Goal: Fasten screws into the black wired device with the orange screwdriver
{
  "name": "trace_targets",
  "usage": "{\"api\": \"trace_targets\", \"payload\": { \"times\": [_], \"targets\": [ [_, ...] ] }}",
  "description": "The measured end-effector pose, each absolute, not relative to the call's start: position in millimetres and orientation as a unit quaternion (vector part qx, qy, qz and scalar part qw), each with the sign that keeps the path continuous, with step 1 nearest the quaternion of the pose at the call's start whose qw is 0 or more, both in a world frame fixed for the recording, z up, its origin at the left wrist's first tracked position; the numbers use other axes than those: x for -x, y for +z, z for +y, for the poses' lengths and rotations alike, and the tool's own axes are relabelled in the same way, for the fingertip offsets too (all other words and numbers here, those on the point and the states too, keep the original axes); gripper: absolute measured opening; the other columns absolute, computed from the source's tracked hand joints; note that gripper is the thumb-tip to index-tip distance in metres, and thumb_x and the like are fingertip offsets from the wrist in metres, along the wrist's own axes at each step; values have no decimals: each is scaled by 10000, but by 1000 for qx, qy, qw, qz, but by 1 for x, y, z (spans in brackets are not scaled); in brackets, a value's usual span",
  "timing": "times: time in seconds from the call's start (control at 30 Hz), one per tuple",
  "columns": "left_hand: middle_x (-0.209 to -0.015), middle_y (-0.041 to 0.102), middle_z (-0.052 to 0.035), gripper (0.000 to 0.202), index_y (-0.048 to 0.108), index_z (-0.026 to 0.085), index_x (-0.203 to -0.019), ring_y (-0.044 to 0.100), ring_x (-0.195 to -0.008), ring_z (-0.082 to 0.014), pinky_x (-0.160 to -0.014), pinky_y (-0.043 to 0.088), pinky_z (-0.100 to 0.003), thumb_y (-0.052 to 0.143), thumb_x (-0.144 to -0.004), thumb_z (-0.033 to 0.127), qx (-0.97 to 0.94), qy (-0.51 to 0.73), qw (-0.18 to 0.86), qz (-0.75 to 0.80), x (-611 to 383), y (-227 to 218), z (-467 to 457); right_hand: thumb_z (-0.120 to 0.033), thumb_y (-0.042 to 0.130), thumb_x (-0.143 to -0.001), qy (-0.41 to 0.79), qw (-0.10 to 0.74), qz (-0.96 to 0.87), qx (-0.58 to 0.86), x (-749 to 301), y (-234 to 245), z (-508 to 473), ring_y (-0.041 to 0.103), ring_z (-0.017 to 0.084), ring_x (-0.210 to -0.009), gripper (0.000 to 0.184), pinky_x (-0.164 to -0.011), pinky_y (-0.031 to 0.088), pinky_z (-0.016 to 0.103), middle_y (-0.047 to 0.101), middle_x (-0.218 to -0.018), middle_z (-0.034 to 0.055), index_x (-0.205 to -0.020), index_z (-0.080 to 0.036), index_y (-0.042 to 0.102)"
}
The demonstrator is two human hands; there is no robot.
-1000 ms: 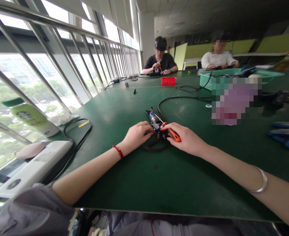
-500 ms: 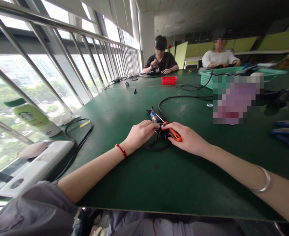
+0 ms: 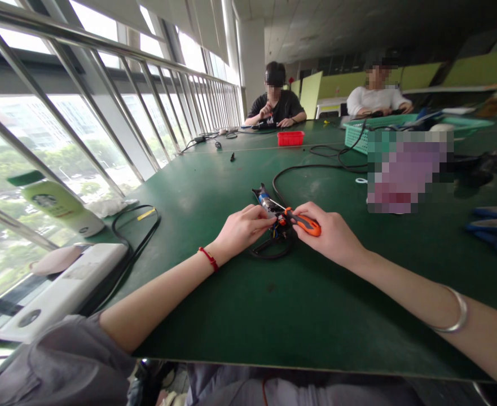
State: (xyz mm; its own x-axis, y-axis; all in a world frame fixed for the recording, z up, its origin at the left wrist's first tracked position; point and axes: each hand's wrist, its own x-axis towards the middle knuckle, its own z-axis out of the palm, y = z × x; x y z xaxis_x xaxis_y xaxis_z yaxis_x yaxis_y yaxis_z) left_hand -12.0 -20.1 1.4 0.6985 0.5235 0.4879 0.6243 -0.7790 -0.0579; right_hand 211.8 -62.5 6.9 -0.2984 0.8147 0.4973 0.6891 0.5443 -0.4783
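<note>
In the head view an opened corded device [image 3: 264,198], with a blue and silver motor-like body and coloured wires, lies on the green table. My left hand [image 3: 248,225] is closed on its near end, fingertips pinched by the wires; exactly which part they grip is hidden. My right hand [image 3: 326,230] is wrapped round the orange and black handle of a screwdriver [image 3: 308,224]. Its metal shaft points up and left, alongside the blue body. A small red part [image 3: 282,220] shows between the two hands. The black cable [image 3: 269,256] loops just below the device.
At the left stand a green-capped bottle [image 3: 57,203] and a white box [image 3: 70,287] beside a black cable. Further off are a red tray [image 3: 290,138] and a green basket [image 3: 356,138]. Blue-handled tools [image 3: 496,225] lie right. Two people sit across the table [image 3: 214,316].
My right hand has shifted slightly right with the screwdriver, drawing its handle away from the wires. The red part now shows. My left hand stays by the device, its fingertips slightly further right.
</note>
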Motion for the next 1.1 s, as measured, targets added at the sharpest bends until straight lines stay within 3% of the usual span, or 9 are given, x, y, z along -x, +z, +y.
{"api": "trace_targets", "payload": {
  "times": [0.1, 0.17, 0.27, 0.37, 0.53, 0.63, 0.77, 0.93, 1.1],
  "targets": [
    [-989, 629, -63, 269, 646, 211, -1030, 569, -904, -163, -815, 445, -306, 411, -929, 295, 905, -247, 128, -321, 11, 4, -20, -298, 542, -800, 32, 380, -790, 481, -215, 12, -64, 663, 181, -679, 166, -643, 489, 283, 702, -843, 37, -944, -222, 574],
    [-1117, 604, -78, 259, 598, 182, -1080, 544, -1032, -181, -920, 418, -338, 419, -914, 268, 896, -270, 125, -330, 12, 5, -19, -288, 549, -799, 8, 409, -780, 475, -216, 16, -66, 669, 183, -703, 162, -658, 498, 284, 702, -847, 34, -948, -227, 574],
    [-1326, 498, -88, 399, 453, 164, -1255, 440, -1228, -197, -1096, 274, -407, 464, -884, 309, 905, -258, 93, -325, 14, 5, -15, -274, 573, -786, -9, 465, -759, 456, -217, 23, -71, 677, 195, -767, 185, -671, 514, 288, 695, -852, 30, -963, -237, 529],
    [-1388, 447, -85, 544, 348, 184, -1355, 372, -1303, -210, -1154, 128, -460, 468, -882, 425, 922, -210, 69, -318, 18, 3, -8, -245, 573, -784, -26, 494, -754, 434, -218, 29, -75, 669, 185, -770, 175, -673, 518, 286, 679, -850, 23, -943, -247, 500],
    [-1324, 501, -65, 529, 453, 199, -1278, 367, -1294, -232, -1155, 138, -455, 483, -857, 518, 917, -199, 93, -333, 14, 1, -3, -187, 503, -831, -52, 470, -790, 391, -218, 32, -79, 646, 166, -847, 164, -766, 503, 285, 669, -952, 32, -977, -257, 529],
    [-1167, 566, -93, 492, 534, 174, -1149, 416, -1208, -276, -1130, 168, -493, 542, -812, 532, 884, -230, 139, -382, 8, 0, -5, -247, 520, -827, -49, 459, -787, 409, -217, 31, -79, 648, 168, -785, 137, -710, 506, 286, 673, -915, 29, -963, -256, 536],
    [-998, 551, -110, 423, 565, 152, -999, 468, -1029, -287, -1033, 281, -503, 551, -798, 524, 843, -252, 182, -439, 9, 0, -5, -283, 537, -824, -52, 451, -788, 416, -217, 29, -78, 629, 146, -683, 93, -620, 485, 261, 667, -829, 18, -907, -241, 525],
    [-994, 527, -86, 350, 553, 174, -1042, 459, -978, -253, -917, 372, -412, 556, -811, 438, 871, -233, 158, -403, 24, 2, 2, -274, 531, -832, -35, 451, -794, 406, -217, 30, -79, 639, 145, -708, 94, -636, 490, 261, 673, -849, 21, -917, -235, 520],
    [-985, 527, -99, 335, 557, 169, -1035, 453, -964, -269, -888, 370, -427, 563, -817, 424, 862, -232, 174, -415, 20, -1, 2, -296, 534, -828, -11, 446, -797, 407, -215, 31, -80, 637, 143, -685, 87, -624, 490, 262, 673, -833, 10, -897, -245, 516]
  ]
}}
